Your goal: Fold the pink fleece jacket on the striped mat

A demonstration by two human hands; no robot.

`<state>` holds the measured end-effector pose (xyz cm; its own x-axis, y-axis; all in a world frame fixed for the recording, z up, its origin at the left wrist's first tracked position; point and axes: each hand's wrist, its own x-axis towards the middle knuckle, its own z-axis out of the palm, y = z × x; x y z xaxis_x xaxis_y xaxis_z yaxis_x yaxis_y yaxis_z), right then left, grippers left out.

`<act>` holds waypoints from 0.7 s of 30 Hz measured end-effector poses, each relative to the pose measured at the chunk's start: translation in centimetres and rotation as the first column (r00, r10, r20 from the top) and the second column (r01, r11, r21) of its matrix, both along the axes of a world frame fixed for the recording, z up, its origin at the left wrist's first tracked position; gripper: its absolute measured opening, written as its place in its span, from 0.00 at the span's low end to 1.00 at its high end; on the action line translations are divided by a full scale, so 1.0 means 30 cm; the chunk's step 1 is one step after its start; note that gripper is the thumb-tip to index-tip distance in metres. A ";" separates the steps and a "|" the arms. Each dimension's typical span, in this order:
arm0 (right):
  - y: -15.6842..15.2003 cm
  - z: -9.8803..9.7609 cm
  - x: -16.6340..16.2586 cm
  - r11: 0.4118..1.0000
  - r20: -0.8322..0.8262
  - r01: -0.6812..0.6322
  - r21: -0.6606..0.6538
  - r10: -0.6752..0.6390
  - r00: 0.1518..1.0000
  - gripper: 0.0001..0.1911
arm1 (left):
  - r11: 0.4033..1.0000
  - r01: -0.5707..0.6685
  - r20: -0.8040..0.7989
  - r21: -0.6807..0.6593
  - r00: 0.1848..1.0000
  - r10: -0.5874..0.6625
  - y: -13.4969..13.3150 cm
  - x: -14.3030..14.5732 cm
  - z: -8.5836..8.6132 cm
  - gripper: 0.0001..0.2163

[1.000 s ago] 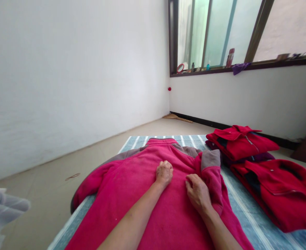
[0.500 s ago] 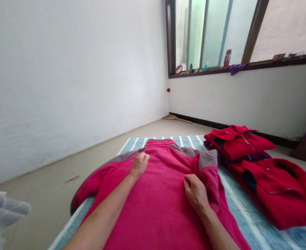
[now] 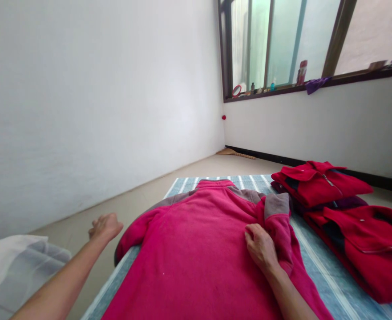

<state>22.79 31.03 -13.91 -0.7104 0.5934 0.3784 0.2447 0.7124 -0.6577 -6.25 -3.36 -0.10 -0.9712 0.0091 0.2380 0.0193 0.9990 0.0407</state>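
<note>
A pink fleece jacket (image 3: 196,253) with grey shoulder panels lies spread on the striped cloth, its collar at the far end. My right hand (image 3: 260,246) rests on its right part beside the folded-in sleeve (image 3: 277,231). The fingers are curled together against the fleece, with their tips hidden. Off to the left, beyond the table edge and over the floor, my left hand (image 3: 105,226) is raised clear of the jacket. Its fingers are loosely bent and partly apart, with nothing visible in them. The jacket's left sleeve (image 3: 134,235) hangs over the edge.
Folded red garments (image 3: 319,184) and another red zip garment (image 3: 372,249) are piled on the right of the blue striped cloth (image 3: 319,262). Pale grey checked fabric (image 3: 22,271) is at the lower left. A broom (image 3: 237,154) lies in the corner below the window sill.
My left hand has lifted off the upper part of the jacket and swung left past the table edge. My right hand stays in place on the fleece. The view has shifted slightly left.
</note>
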 end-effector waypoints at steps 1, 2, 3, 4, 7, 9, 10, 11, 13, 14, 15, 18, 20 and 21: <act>0.000 -0.001 0.001 1.000 0.001 -0.006 0.000 0.006 1.000 0.14 | 0.997 0.071 -0.005 -0.016 0.997 -0.071 0.015 0.014 -0.010 0.09; 0.001 -0.001 0.002 1.000 0.003 -0.012 -0.002 0.012 1.000 0.15 | 0.988 0.152 -0.015 -0.029 0.988 -0.153 0.039 0.029 -0.021 0.09; 0.001 -0.002 0.003 1.000 0.005 -0.018 -0.005 0.018 1.000 0.15 | 0.971 0.236 -0.027 -0.038 0.971 -0.238 0.069 0.044 -0.032 0.10; 0.002 -0.003 0.004 1.000 0.008 -0.020 -0.008 0.020 1.000 0.15 | 0.947 0.317 -0.042 -0.045 0.947 -0.319 0.103 0.058 -0.044 0.09; 0.003 -0.004 0.006 1.000 0.013 -0.021 -0.017 0.021 1.000 0.15 | 0.855 0.515 -0.079 -0.050 0.852 -0.518 0.210 0.098 -0.084 0.07; 0.003 -0.003 0.007 0.999 0.015 -0.024 -0.023 0.025 1.000 0.15 | 0.795 0.605 -0.085 -0.051 0.790 -0.607 0.267 0.119 -0.113 0.08; 0.003 -0.003 0.006 0.999 0.016 -0.026 -0.025 0.027 1.000 0.15 | 0.767 0.639 -0.083 -0.052 0.763 -0.641 0.289 0.128 -0.127 0.08; 0.003 -0.002 0.006 0.999 0.016 -0.028 -0.026 0.029 0.999 0.15 | 0.742 0.669 -0.077 -0.053 0.738 -0.671 0.304 0.135 -0.141 0.08; 0.004 -0.002 0.004 0.999 0.012 -0.030 -0.025 0.030 0.999 0.15 | 0.702 0.710 -0.061 -0.059 0.699 -0.712 0.318 0.145 -0.164 0.07; 0.004 -0.003 0.003 0.999 0.010 -0.031 -0.025 0.031 0.999 0.15 | 0.692 0.719 -0.052 -0.064 0.690 -0.722 0.317 0.147 -0.173 0.06; 0.005 -0.004 0.002 0.999 0.010 -0.032 -0.025 0.032 0.999 0.15 | 0.690 0.721 -0.043 -0.069 0.689 -0.724 0.312 0.148 -0.180 0.06; 0.007 -0.004 -0.001 0.999 0.024 -0.029 -0.027 0.029 0.999 0.14 | 0.709 0.700 -0.019 -0.087 0.710 -0.704 0.284 0.144 -0.192 0.06; 0.007 -0.003 -0.002 0.999 0.035 -0.022 -0.026 0.023 0.999 0.14 | 0.722 0.684 -0.002 -0.103 0.726 -0.688 0.267 0.141 -0.193 0.06; 0.007 -0.002 -0.002 0.999 0.038 -0.021 -0.025 0.022 0.999 0.13 | 0.729 0.675 0.008 -0.112 0.734 -0.679 0.260 0.142 -0.191 0.06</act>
<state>22.74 31.26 -13.97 -0.7367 0.5869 0.3359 0.2553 0.7013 -0.6656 -1.99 4.43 -5.84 -0.6902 0.6870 0.2275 0.6918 0.7186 -0.0713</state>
